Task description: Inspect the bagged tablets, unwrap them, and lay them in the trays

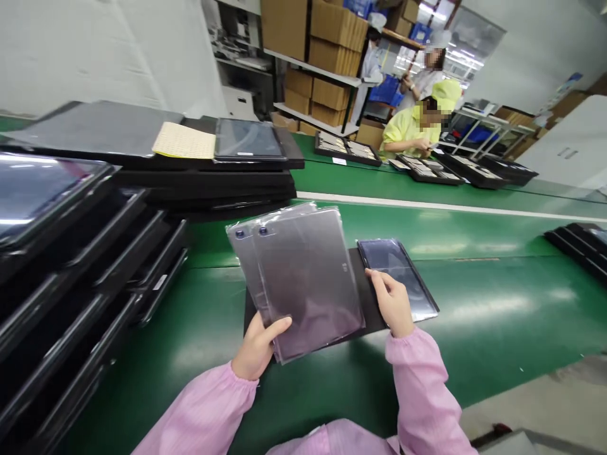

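Note:
My left hand point(258, 347) grips two overlapping grey tablets point(308, 278) in clear plastic film by their lower left edge, thumb on top. Their backs face me, each with a small dark camera spot in the upper left corner. They are tilted up over a black tray point(353, 335), which they partly cover. My right hand point(391, 300) is closed, its fingertips pinching the left edge of another tablet point(398, 275). That one has a dark glossy face and clear film, and lies at the tray's right side. The fingers' undersides are hidden.
Stacked black trays point(95, 278) rise at the left, with more trays point(208, 186) behind, topped by tablets and a yellowish paper point(184, 140). Across the green bench point(497, 309), a person in yellow point(412, 129) works beside parts trays point(427, 169). More trays point(581, 246) lie at far right.

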The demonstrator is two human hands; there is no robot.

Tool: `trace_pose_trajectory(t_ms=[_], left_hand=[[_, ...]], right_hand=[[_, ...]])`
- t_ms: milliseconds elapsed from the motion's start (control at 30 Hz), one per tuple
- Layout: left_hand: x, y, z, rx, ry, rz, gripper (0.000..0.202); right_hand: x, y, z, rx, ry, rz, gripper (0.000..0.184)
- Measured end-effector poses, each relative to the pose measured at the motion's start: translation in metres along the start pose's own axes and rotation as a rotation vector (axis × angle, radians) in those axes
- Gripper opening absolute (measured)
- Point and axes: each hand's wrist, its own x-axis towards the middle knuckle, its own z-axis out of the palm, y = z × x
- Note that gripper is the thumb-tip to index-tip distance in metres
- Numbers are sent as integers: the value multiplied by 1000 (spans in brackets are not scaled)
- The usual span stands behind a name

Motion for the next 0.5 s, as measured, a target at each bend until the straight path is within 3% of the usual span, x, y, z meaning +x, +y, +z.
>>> trace_pose_trajectory(t_ms=[167, 300, 400, 500], left_hand=[[9, -4, -11, 107, -83, 18, 51], [11, -10, -18, 117, -69, 4, 52], [11, -12, -20, 153, -89, 5, 54], [9, -10, -20, 267, -147, 64, 45]], right_hand=[[3, -25, 16, 162, 203, -146, 31], [-5, -42, 29, 192, 326, -214, 24], [-22, -70, 34, 242, 254, -316, 18], [-47, -99, 41, 436, -9, -472, 20]])
